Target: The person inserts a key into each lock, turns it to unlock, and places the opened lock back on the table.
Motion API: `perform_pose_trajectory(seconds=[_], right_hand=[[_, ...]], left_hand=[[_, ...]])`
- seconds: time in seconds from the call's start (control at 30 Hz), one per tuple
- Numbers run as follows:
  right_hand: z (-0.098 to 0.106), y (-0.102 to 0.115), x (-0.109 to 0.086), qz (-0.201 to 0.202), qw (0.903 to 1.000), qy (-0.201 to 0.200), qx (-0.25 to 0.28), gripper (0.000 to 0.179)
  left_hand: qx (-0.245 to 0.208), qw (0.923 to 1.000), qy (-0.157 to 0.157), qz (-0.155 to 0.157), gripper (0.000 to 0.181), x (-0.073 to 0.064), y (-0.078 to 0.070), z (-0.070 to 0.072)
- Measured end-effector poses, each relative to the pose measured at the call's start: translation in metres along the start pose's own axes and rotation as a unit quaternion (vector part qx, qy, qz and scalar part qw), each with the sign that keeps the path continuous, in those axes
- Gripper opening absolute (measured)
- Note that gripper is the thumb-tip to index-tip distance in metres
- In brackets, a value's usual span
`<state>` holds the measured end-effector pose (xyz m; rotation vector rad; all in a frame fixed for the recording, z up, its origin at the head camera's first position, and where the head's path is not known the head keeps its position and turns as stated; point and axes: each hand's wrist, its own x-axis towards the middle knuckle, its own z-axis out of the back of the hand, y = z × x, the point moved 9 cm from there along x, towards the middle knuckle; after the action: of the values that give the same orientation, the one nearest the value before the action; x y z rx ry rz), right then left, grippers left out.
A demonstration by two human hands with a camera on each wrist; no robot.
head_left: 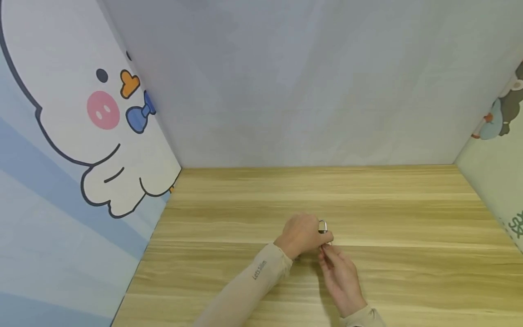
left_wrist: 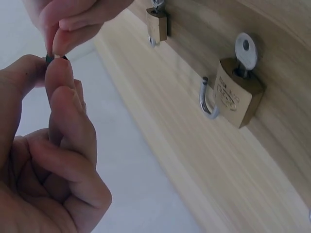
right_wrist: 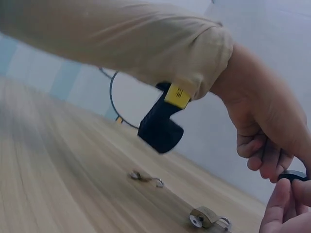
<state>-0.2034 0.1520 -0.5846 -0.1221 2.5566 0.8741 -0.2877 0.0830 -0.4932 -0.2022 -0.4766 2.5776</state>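
My left hand point(head_left: 301, 234) pinches a small dark-bodied padlock point(head_left: 323, 231) between thumb and fingers. Its silver shackle point(head_left: 325, 223) stands up above the thumb. From below, my right hand point(head_left: 341, 277) meets it, fingertips pinching a small part at the padlock's lower end that the fingers hide. The dark body point(right_wrist: 293, 175) also shows between both hands in the right wrist view. Beyond the left hand, the left wrist view has a brass padlock point(left_wrist: 238, 92) with a key point(left_wrist: 246, 52) in it and its shackle swung open. Another brass padlock point(left_wrist: 156, 24) lies farther off.
Both brass padlocks lie on the wooden table point(head_left: 408, 204); the left forearm hides them in the head view. A grey backdrop point(head_left: 306, 91) rises behind the table. Cartoon-printed panels point(head_left: 61, 113) flank it. A black wrist device point(right_wrist: 163, 128) hangs from the left sleeve.
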Motion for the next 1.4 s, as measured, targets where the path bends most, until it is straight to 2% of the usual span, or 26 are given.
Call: perform_pose_trajectory(seconds=[0.1, 0.2, 0.3, 0.47, 0.57, 0.67, 0.73, 0.8, 0.9, 1.0, 1.1, 1.4], right_hand=[[0.001, 0.003, -0.001, 0.014, 0.9987, 0.004, -0.049, 0.009], [0.005, 0.008, -0.002, 0.028, 0.9934, 0.010, -0.110, 0.006], [0.013, 0.017, -0.002, 0.044, 0.9858, 0.011, -0.162, 0.007], [0.028, 0.040, -0.001, 0.074, 0.9720, 0.005, -0.223, 0.017], [0.031, 0.051, -0.001, 0.082, 0.9622, 0.002, -0.260, 0.026], [0.031, 0.058, -0.003, 0.095, 0.9469, 0.006, -0.307, 0.031], [0.028, 0.063, -0.005, 0.109, 0.9307, 0.015, -0.349, 0.031], [0.024, 0.066, -0.007, 0.127, 0.9128, 0.030, -0.387, 0.029], [0.018, 0.069, -0.011, 0.150, 0.8892, 0.061, -0.428, 0.029], [0.012, 0.068, -0.013, 0.164, 0.8753, 0.088, -0.446, 0.029], [0.010, 0.067, -0.013, 0.173, 0.8671, 0.101, -0.456, 0.029], [0.019, 0.060, -0.012, 0.145, 0.8635, 0.088, -0.475, 0.024]], left_hand=[[0.003, 1.0000, 0.003, 0.009, 0.051, 0.000, 0.002, 0.000], [0.006, 0.9999, 0.009, 0.007, 0.050, 0.001, 0.002, 0.001], [0.017, 0.9995, 0.022, -0.014, 0.048, 0.000, -0.001, 0.002], [0.054, 0.9938, 0.062, -0.075, 0.046, 0.000, -0.008, 0.002], [0.104, 0.9816, 0.098, -0.127, 0.043, -0.002, -0.017, 0.001], [0.172, 0.9588, 0.133, -0.182, 0.040, -0.004, -0.027, -0.001], [0.210, 0.9428, 0.154, -0.208, 0.038, -0.006, -0.032, -0.003], [0.232, 0.9318, 0.168, -0.223, 0.035, -0.008, -0.035, -0.004], [0.246, 0.9237, 0.177, -0.234, 0.033, -0.009, -0.039, -0.005], [0.251, 0.9190, 0.171, -0.251, 0.031, -0.012, -0.041, -0.005], [0.249, 0.9168, 0.163, -0.267, 0.031, -0.014, -0.044, -0.005], [0.254, 0.9166, 0.162, -0.262, 0.031, -0.014, -0.043, -0.004]])
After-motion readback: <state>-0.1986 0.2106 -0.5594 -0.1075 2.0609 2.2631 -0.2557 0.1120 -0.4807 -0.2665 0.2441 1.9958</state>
